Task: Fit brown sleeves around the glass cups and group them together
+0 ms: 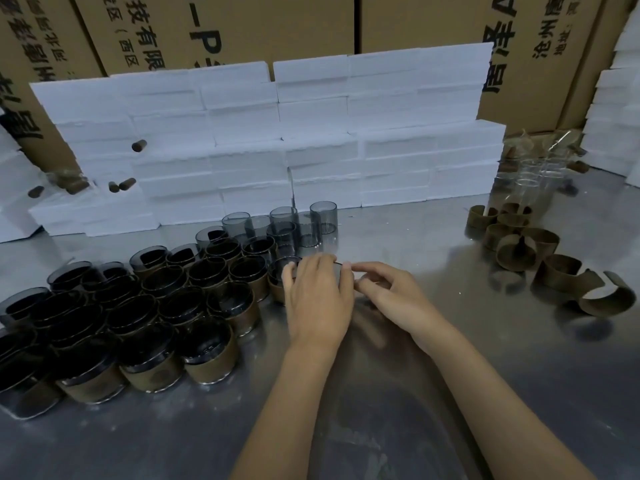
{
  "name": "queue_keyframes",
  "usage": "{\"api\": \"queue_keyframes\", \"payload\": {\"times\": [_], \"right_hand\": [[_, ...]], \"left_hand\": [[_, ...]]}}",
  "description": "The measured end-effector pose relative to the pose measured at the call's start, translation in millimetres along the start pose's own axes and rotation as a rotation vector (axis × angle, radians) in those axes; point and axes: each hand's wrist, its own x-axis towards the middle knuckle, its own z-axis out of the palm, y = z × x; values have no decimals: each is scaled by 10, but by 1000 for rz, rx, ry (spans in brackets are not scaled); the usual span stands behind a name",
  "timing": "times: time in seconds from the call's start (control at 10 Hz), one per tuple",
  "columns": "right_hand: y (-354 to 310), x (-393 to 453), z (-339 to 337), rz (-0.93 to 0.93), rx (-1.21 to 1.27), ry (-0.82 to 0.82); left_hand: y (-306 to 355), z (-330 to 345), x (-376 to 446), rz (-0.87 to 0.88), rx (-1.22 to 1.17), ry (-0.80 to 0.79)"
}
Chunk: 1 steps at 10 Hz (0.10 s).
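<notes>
1. At frame centre, our left hand (pixel 317 296) covers a cup (pixel 284 271), grip curled round it; the right hand (pixel 384 289) pinches its rim.
2. We judge a slip could knock the sleeved cups (pixel 152 327) touching on the left.
3. Bare cups (pixel 294 230) stand behind; loose sleeves (pixel 540 261) lie right on the surface (pixel 519 375).

Smoky grey cups (pixel 323 216), brown sleeves (pixel 561 275)

Dim, soft overhead light; dull glare on steel table (pixel 415 393); wide-angle edge warp; slight blur thruout.
</notes>
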Motion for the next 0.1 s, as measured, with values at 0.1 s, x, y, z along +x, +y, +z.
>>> {"api": "queue_keyframes", "payload": {"times": [0.1], "right_hand": [[-68,-41,-40,17,99,86]], "left_hand": [[-25,-3,-24,48,-42,53]]}}
